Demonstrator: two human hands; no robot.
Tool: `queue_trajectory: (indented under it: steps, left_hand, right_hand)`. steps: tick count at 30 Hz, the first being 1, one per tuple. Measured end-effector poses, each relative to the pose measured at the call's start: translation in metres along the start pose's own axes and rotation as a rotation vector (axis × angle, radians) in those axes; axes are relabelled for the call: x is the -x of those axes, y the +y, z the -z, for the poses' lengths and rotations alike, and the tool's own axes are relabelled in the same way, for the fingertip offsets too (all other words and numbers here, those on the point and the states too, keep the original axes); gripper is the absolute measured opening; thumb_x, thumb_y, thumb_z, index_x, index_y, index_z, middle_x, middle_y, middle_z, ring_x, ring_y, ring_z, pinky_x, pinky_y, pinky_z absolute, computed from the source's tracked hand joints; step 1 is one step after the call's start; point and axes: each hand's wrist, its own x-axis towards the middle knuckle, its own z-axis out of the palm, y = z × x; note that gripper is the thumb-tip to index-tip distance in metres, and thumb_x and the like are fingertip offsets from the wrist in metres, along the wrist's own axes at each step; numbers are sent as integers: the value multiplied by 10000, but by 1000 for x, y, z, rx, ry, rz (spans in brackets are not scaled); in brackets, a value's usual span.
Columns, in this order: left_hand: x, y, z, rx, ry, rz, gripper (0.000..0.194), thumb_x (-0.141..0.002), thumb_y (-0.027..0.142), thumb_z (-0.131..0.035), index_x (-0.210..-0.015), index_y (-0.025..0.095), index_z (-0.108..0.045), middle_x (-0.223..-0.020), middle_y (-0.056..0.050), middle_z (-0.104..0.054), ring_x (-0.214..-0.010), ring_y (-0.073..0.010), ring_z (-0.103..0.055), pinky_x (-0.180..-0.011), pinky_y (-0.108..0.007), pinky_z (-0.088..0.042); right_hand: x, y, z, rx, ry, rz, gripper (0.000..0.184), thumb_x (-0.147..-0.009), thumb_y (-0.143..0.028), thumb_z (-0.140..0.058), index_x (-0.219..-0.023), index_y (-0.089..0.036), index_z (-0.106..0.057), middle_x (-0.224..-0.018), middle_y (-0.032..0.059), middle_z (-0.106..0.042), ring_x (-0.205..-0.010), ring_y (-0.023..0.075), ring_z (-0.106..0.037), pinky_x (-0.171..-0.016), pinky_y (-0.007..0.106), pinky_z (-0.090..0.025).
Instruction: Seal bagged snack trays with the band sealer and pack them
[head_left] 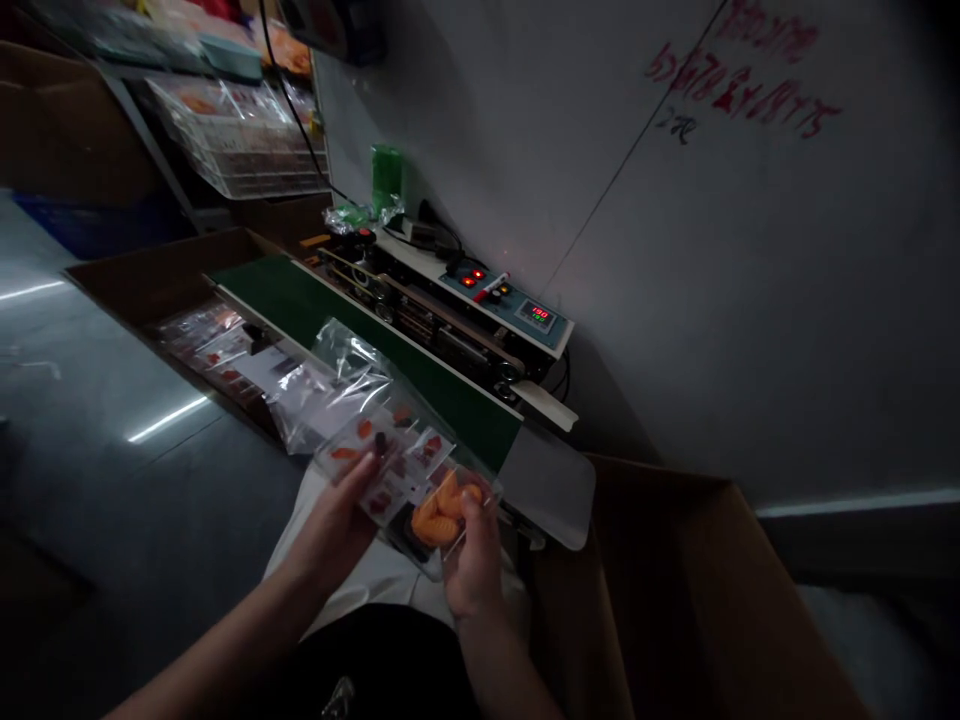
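Observation:
I hold a clear plastic packet [390, 450] with small orange and red pieces and a printed card inside, in front of my lap. My left hand [337, 525] grips its near left edge, fingers curled under it. My right hand [469, 565] pinches the packet's right end, where the orange pieces [442, 510] bunch up. The packet's open, crinkled end [341, 365] points away from me toward the green conveyor belt [360, 330] of a band sealing machine [450, 310].
The sealer's control panel [517, 305] shows red lights and a digital readout. A cardboard box [195, 300] on the left holds more filled packets. An open brown box [690, 590] stands at right. Wire baskets [240, 140] sit on a shelf behind. A grey wall is at right.

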Motion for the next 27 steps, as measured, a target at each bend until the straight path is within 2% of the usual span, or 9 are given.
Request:
queue_trajectory:
  steps: [4, 8, 10, 12, 14, 16, 21, 24, 27]
  left_hand:
    - [9, -40, -24, 43, -101, 69, 383, -781, 312, -812, -1120, 168, -705, -1252, -104, -720, -1146, -266, -676, -968, -320, -559]
    - [27, -54, -2, -326, -288, 76, 481, -769, 448, -821, -1194, 250, -712, -1295, -80, -698, -1126, -255, -668, -894, -312, -567]
    - [32, -30, 13, -669, -501, -8, 316, -766, 431, -823, -1032, 267, -780, -1082, -70, -763, -917, -237, -703, -782, -301, -576]
    - [31, 8, 15, -980, -656, -209, 133, -760, 356, -833, -866, 279, -812, -896, -69, -771, -803, -237, -698, -766, -307, -576]
    - [22, 44, 2, -1117, -569, -531, 386, -620, 276, -930, -987, 321, -819, -1082, -73, -767, -1060, -304, -676, -915, -332, -559]
    - [8, 67, -20, -1156, -499, -641, 707, -452, 226, -996, -1123, 319, -792, -1220, -74, -731, -1230, -350, -596, -982, -332, -530]
    - [-21, 58, -56, -1092, -754, -218, 328, -643, 349, -896, -935, 235, -799, -836, -65, -767, -757, -248, -700, -691, -296, -570]
    - [-26, 45, -60, -853, -670, -195, 280, -597, 332, -916, -784, 205, -751, -665, -31, -700, -597, -183, -634, -555, -246, -514]
    - [-28, 37, -64, -696, -569, -182, 335, -550, 328, -941, -734, 195, -696, -652, -18, -679, -561, -159, -604, -509, -228, -482]
  right_hand:
    - [-4, 2, -10, 26, 21, 49, 452, -769, -508, -705, -1122, -245, -599, -1160, 33, -694, -1102, 214, -659, -957, 360, -541]
    - [-20, -14, 3, -23, 95, 59, 472, -696, -475, -775, -1068, -240, -603, -1034, 15, -706, -984, 210, -687, -867, 347, -571]
    - [-28, -33, 16, 21, 84, 103, 465, -673, -445, -815, -1035, -234, -615, -941, -6, -705, -892, 188, -693, -812, 318, -574]
    - [-32, -58, 28, 151, -24, 130, 446, -669, -400, -846, -1020, -231, -628, -894, -16, -709, -819, 165, -688, -754, 285, -568]
    - [-32, -85, 29, 349, -189, 132, 426, -665, -333, -864, -1017, -232, -647, -906, -12, -726, -821, 164, -691, -743, 275, -566]
    - [-27, -110, 18, 549, -345, 148, 424, -667, -272, -869, -1040, -241, -672, -936, -7, -741, -859, 178, -699, -771, 292, -572]
    - [-12, -177, -23, 722, -626, 215, 536, -649, -143, -858, -1151, -268, -714, -930, -17, -749, -890, 190, -713, -840, 338, -568]
    - [-15, -206, -16, 569, -590, 208, 796, -511, -113, -922, -1256, -236, -670, -1152, 42, -740, -1100, 227, -693, -951, 376, -531]
    - [-24, -194, 7, 430, -517, 129, 869, -461, -181, -968, -1271, -210, -658, -1268, 94, -705, -1213, 252, -648, -994, 387, -513]
